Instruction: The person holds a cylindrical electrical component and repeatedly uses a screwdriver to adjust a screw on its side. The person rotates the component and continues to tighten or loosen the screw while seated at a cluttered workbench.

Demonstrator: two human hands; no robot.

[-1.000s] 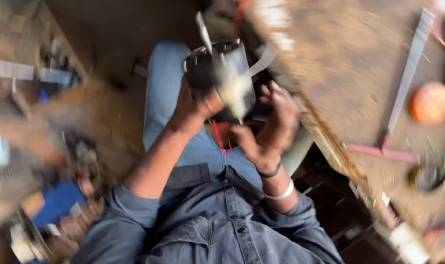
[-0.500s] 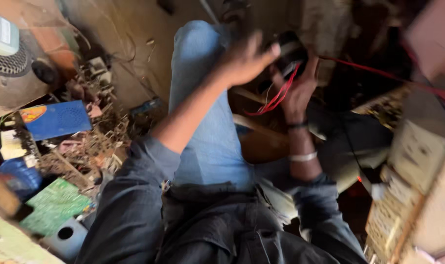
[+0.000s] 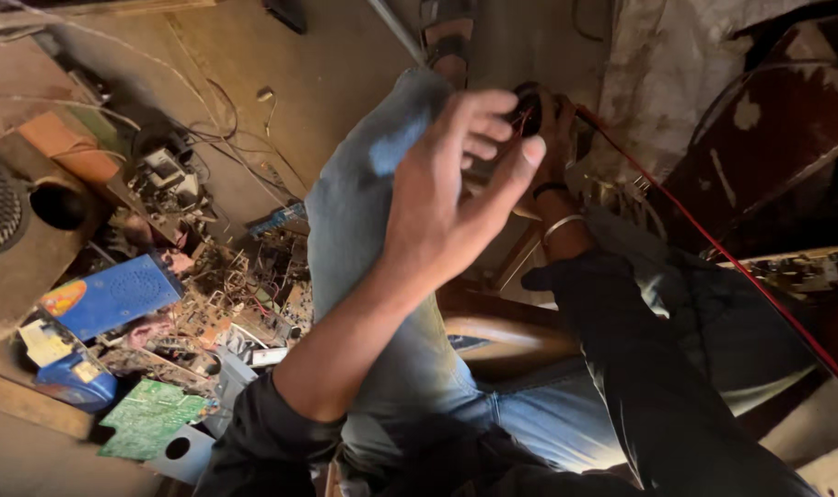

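Black round part (image 3: 529,120) — red wire (image 3: 714,244) attached.

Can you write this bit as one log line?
left hand: open, raised over knee | right hand: holds dark round part | red wire: runs from part

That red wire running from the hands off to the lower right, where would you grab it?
Probably along the red wire's bare middle stretch, pinched from above across its width. It runs taut and straight there, clear of the clutter. Its upper end is crowded: the right hand holds a small dark part there, and the left hand hovers in front, fingers spread.
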